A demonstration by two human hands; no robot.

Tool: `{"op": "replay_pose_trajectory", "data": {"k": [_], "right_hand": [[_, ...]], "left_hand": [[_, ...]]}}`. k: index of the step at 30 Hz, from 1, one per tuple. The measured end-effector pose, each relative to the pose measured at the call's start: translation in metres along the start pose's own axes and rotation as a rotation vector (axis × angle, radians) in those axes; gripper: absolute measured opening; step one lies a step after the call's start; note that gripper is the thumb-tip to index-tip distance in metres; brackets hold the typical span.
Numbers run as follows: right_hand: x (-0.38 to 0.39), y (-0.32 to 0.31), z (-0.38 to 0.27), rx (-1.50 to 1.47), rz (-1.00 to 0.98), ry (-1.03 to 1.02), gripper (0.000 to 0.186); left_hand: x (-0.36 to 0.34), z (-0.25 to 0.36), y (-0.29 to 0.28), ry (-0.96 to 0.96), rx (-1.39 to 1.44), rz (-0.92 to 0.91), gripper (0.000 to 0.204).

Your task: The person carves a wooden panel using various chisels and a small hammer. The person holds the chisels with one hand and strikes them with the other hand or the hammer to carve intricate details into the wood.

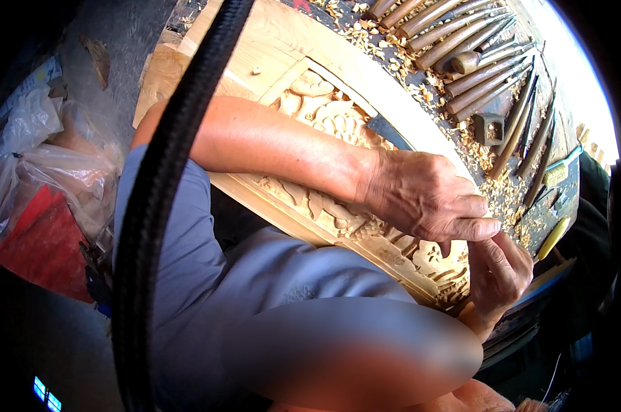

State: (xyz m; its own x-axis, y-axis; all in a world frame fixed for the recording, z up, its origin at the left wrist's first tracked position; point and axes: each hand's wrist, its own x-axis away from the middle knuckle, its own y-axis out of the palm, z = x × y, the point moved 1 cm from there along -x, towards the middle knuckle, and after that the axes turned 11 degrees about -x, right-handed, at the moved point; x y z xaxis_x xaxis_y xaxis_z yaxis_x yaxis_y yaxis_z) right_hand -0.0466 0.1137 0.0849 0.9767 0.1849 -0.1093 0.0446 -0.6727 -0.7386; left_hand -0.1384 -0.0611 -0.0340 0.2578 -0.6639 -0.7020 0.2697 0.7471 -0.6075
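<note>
My left hand (427, 196) reaches across a carved wooden panel (317, 204), its fingers curled closed. Its fingertips meet my right hand (500, 270), which is bent upward at the panel's right end with its fingers pressed together. Whatever the two hands hold between them, if anything, is hidden by the fingers. Leaf and scroll shapes stand in relief on the panel, inside a pale wooden border (283, 31). Part of the carving lies under my left forearm. A flat dark grey strip (391, 130) shows along the far inner edge.
Wood-handled carving tools (454, 48) lie in rows at the far right among wood shavings (420, 89). Near them are a square block (489, 129), a brush (556, 173) and a yellow handle (552, 238). Plastic bags (56, 165) sit at the left. A black braided cord (163, 178) crosses the view.
</note>
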Motion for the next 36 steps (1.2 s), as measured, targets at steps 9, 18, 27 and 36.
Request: {"op": "replay_pose_trajectory", "data": {"k": [9,18,27,36], "right_hand": [[0.000,0.003,0.007,-0.019,-0.029,-0.064,0.032],[-0.003,0.018,0.018,-0.064,-0.051,-0.073,0.029],[-0.006,0.007,0.006,-0.022,-0.058,-0.046,0.035],[-0.003,0.002,-0.005,0.030,-0.033,-0.029,0.032]], "left_hand": [[-0.003,-0.003,-0.001,-0.059,0.040,0.041,0.061],[0.002,-0.006,-0.007,-0.137,0.015,-0.039,0.056],[0.002,-0.004,-0.008,-0.081,0.031,0.041,0.069],[0.002,-0.002,-0.002,-0.006,0.038,0.075,0.069]]}}
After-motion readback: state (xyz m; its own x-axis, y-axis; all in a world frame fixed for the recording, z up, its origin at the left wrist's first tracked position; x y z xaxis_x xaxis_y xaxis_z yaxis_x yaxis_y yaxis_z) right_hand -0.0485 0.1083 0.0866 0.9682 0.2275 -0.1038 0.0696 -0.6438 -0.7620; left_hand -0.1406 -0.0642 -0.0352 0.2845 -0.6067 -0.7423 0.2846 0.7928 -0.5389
